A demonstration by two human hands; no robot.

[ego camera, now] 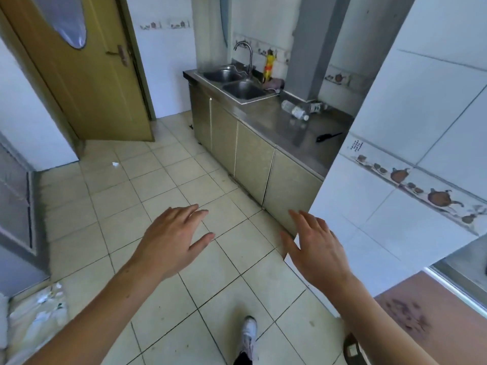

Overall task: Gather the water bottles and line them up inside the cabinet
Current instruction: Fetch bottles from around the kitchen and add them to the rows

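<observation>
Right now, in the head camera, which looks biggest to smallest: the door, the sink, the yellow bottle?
1. Door
2. Sink
3. Yellow bottle
The sink and bottle stand farther away, so true sizes are unsure.

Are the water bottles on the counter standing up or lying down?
Lying down. The water bottles rest on their sides on the steel counter right of the sink, the nearest one's white cap pointing sideways.

Bright daylight, soft focus, edges warped
</observation>
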